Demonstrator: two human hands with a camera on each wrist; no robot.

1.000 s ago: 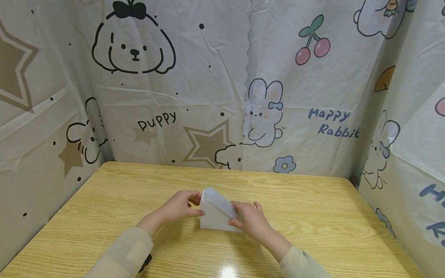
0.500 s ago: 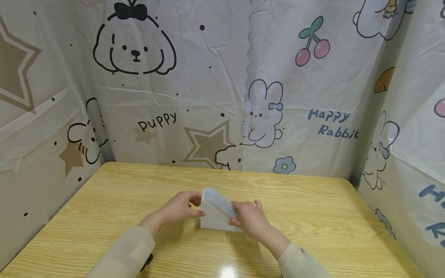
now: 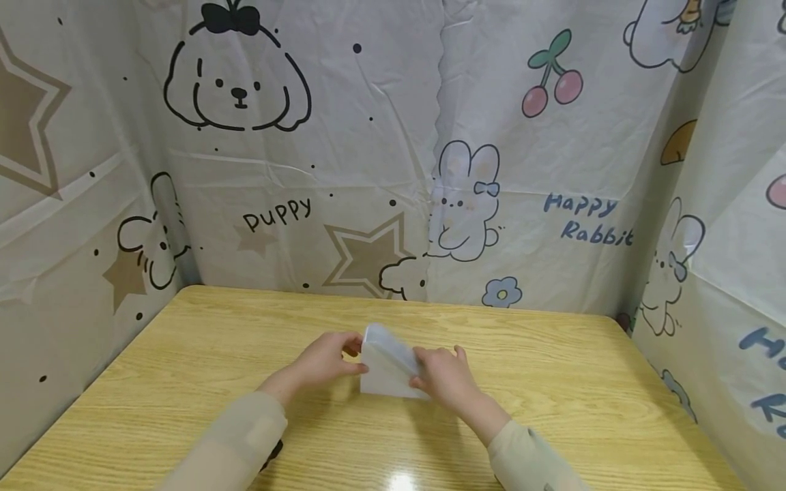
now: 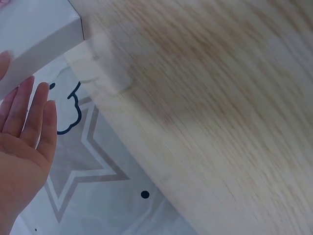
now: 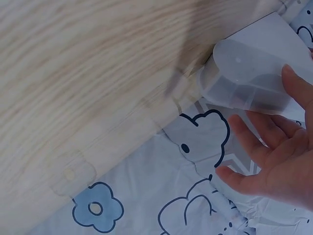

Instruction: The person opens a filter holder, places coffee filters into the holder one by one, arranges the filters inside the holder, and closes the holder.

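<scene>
Between the two hands, a white box [image 3: 383,375] with a slanting top stands on the table in the head view. A cloudy, see-through plastic part [image 5: 249,63] with a rounded end fills its sloping side in the right wrist view. My left hand [image 3: 325,358] holds the box's upright left edge, thumb in front; in the left wrist view several of its fingers [image 4: 35,115] reach out straight under the box's side. On the lower right end, my right hand [image 3: 448,378] grips with its thumb [image 5: 296,85] on the see-through part; some fingertips there stand apart from it.
A wood-grain table [image 3: 522,354] lies under both arms. Printed cloth [image 3: 368,136] hangs behind it and at both sides. A small black object [image 3: 273,453] shows partly beside the left sleeve; its kind is hidden.
Both hands and the box have moved slightly away from the person and to the right. Both hands stay at the same ends of the box.
</scene>
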